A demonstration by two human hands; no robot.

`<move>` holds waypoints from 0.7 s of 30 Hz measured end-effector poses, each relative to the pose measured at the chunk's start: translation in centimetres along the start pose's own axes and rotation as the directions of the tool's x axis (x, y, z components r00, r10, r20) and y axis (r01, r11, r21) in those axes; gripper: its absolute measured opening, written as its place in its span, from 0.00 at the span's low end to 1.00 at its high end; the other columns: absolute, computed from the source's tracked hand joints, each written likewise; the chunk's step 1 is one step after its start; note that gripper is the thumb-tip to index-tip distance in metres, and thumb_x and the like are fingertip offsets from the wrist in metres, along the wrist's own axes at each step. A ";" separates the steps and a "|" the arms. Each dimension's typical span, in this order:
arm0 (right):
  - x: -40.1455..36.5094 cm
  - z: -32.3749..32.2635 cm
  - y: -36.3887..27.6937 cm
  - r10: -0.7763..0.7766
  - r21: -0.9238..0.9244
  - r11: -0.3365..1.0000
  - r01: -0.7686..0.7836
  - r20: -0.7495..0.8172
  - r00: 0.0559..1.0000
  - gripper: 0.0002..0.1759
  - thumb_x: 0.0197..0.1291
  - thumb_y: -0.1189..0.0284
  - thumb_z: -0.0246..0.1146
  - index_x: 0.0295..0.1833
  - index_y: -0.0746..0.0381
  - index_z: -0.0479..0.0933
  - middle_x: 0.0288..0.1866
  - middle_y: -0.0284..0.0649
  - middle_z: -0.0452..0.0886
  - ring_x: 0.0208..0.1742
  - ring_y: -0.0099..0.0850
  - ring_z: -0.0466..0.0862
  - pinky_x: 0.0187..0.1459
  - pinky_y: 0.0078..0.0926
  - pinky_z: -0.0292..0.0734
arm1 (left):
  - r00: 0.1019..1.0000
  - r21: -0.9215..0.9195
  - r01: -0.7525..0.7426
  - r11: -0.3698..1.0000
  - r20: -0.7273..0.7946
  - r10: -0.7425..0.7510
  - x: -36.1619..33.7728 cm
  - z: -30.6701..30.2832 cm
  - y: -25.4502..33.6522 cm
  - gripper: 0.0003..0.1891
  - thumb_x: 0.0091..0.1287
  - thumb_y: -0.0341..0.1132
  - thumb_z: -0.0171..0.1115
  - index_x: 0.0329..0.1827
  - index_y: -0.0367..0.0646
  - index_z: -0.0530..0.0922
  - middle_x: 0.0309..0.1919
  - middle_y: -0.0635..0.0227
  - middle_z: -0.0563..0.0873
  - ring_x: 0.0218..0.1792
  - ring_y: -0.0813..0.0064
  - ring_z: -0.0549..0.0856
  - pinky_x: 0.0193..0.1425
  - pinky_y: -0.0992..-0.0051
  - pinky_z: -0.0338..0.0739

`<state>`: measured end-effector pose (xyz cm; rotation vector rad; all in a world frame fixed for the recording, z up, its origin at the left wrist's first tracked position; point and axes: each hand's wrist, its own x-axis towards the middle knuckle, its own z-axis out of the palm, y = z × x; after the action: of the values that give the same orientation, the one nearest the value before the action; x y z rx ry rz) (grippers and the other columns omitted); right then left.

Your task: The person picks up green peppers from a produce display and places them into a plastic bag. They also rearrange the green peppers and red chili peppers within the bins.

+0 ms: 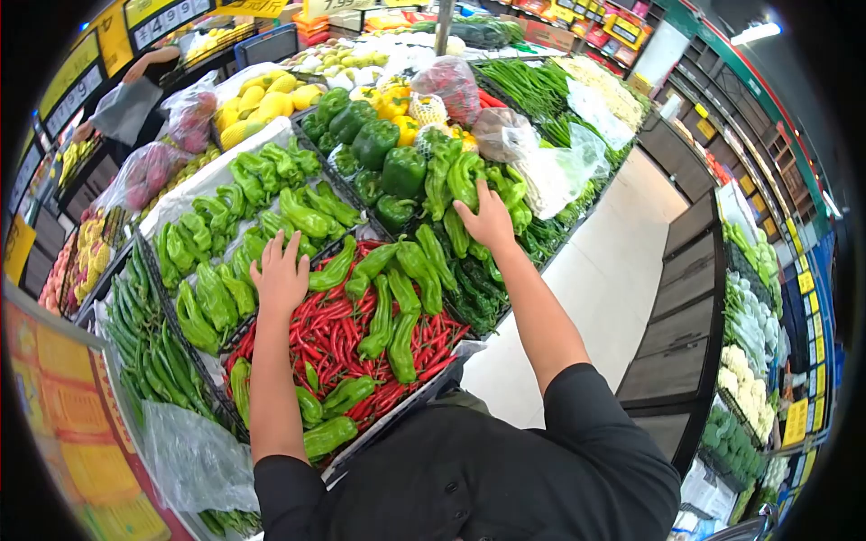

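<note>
My left hand (280, 275) lies palm down with its fingers spread, at the edge between a crate of long green peppers (212, 298) and a crate of thin red chilies (311, 343). My right hand (488, 219) rests with fingers apart against a heap of light green peppers (465, 176), on the right beside dark green bell peppers (403, 171). Its palm side is hidden; nothing shows as gripped. Several wrinkled green peppers (404, 334) lie loose across the red chilies, and more are at that crate's front left corner.
Slim dark green chilies (149, 343) and a clear plastic bag (198, 451) lie at the left. Yellow fruit (262, 104) and bagged produce (446, 86) sit farther back. To my right runs a pale floor aisle (595, 261), with a vegetable shelf (686, 316) beyond. Another person's arm (149, 63) shows upper left.
</note>
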<state>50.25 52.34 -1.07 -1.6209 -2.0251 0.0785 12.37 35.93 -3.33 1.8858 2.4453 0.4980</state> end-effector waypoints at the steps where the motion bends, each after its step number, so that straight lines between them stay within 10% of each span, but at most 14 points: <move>1: -0.2 0.1 -0.2 0.005 0.024 1.000 -0.005 0.016 1.000 0.44 0.66 0.50 0.66 0.78 0.63 0.61 0.58 0.59 0.79 0.58 0.56 0.81 0.57 0.51 0.78 | 1.000 -0.006 -0.003 1.000 0.000 0.003 -0.1 -0.2 0.1 0.27 0.77 0.48 0.54 0.79 0.61 0.68 0.81 0.63 0.63 0.81 0.60 0.62 0.79 0.36 0.50; 14: 0.2 -2.5 -6.7 -0.272 0.080 0.930 0.358 -0.506 0.818 0.29 0.74 0.62 0.60 0.73 0.68 0.68 0.60 0.59 0.77 0.59 0.56 0.77 0.62 0.51 0.70 | 0.999 -0.115 -0.040 0.993 -0.024 0.037 0.6 -1.4 0.4 0.28 0.76 0.47 0.56 0.78 0.54 0.69 0.81 0.64 0.64 0.79 0.59 0.64 0.79 0.45 0.55; 21: 0.4 1.4 -15.7 -0.609 0.247 0.728 0.640 -0.198 0.768 0.30 0.70 0.63 0.64 0.71 0.66 0.68 0.56 0.53 0.79 0.56 0.51 0.77 0.57 0.46 0.70 | 0.988 -0.143 -0.123 0.982 -0.108 0.108 3.3 -0.8 1.8 0.29 0.74 0.45 0.59 0.78 0.54 0.69 0.79 0.64 0.67 0.78 0.59 0.65 0.78 0.48 0.59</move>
<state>35.62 48.77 3.65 -0.6758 -2.2396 0.0486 12.96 39.27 -1.49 1.9942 2.2900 0.7749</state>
